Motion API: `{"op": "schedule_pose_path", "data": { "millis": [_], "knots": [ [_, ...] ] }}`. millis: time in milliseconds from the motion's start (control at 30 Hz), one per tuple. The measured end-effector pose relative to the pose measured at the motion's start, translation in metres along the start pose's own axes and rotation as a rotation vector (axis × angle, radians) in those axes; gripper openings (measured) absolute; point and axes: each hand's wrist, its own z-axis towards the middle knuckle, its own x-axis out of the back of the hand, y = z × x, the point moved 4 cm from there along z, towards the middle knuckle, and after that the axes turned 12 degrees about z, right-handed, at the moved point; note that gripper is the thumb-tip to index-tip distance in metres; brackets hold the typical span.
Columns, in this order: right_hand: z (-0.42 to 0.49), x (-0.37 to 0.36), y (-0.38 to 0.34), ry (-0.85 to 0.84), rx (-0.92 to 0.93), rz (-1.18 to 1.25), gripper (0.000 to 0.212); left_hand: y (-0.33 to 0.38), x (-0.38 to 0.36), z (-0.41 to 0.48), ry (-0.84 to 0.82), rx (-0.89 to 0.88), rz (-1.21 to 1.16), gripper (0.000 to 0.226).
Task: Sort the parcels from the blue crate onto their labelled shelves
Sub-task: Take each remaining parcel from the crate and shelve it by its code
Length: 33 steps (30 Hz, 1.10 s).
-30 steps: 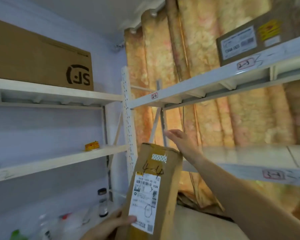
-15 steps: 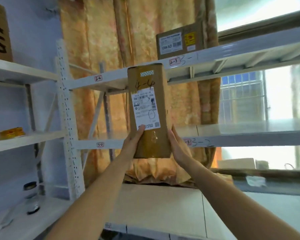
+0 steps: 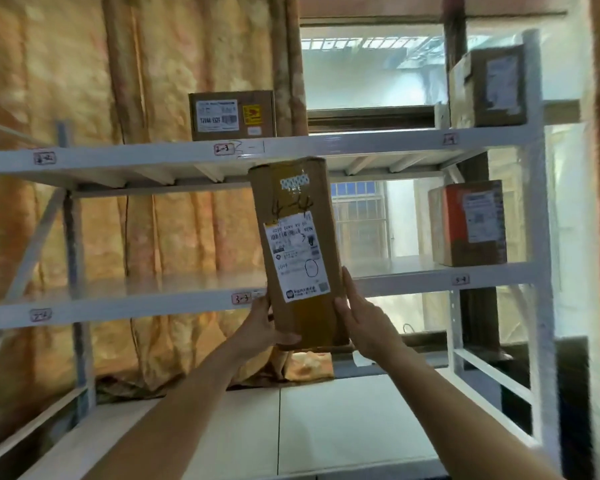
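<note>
Tall brown parcel (image 3: 295, 244), marked 4-4, held nearly upright before white shelves (image 3: 118, 161).

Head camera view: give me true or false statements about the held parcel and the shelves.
1. The left hand and right hand hold the tall brown cardboard parcel by its lower end. True.
2. The parcel's handwritten mark reads 2-3. False: it reads 4-4.
3. A brown cardboard box with a white label sits on the white metal shelf above the 2-3 tag. True.
4. The parcel rests on a shelf. False: it is held up in front of the shelves.
</note>
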Motion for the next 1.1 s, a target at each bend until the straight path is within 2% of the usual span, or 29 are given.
{"op": "schedule_pose_path", "data": {
  "millis": [133, 267, 367, 433, 633, 767, 833, 933, 1000, 1100],
  "knots": [
    [-0.033, 0.017, 0.038, -0.010, -0.034, 0.042, 0.068, 0.003, -0.047, 0.000, -0.025, -0.070, 0.011, 0.075],
    [-0.055, 0.040, 0.063, -0.064, -0.077, 0.132, 0.082, 0.008, -0.091, 0.001, -0.020, -0.052, 0.008, 0.074],
    [-0.070, 0.053, 0.085, -0.116, -0.157, 0.097, 0.100, 0.011, -0.129, -0.005, -0.007, -0.054, -0.008, 0.070],
    [-0.083, 0.058, 0.106, -0.125, -0.208, 0.078, 0.105, 0.006, -0.157, -0.011, -0.008, -0.026, -0.028, 0.070],
    [-0.130, 0.065, 0.181, -0.095, -0.342, 0.168, 0.090, -0.010, -0.242, -0.024, -0.077, 0.090, 0.004, 0.088],
    [-0.156, 0.078, 0.231, -0.066, -0.438, 0.214, 0.075, -0.012, -0.300, -0.023, -0.102, 0.146, 0.052, 0.089],
    [-0.167, 0.087, 0.250, -0.051, -0.445, 0.248, 0.070, -0.012, -0.326, -0.023, -0.099, 0.213, 0.071, 0.086],
    [-0.181, 0.094, 0.276, -0.024, -0.431, 0.297, 0.070, -0.014, -0.362, -0.024, -0.108, 0.205, 0.054, 0.092],
    [-0.194, 0.096, 0.293, -0.029, -0.454, 0.252, 0.074, -0.018, -0.382, -0.025, -0.131, 0.225, 0.021, 0.088],
    [-0.205, 0.095, 0.320, -0.061, -0.523, 0.280, 0.079, -0.024, -0.413, -0.019, -0.191, 0.196, -0.073, 0.070]
  ]
}}
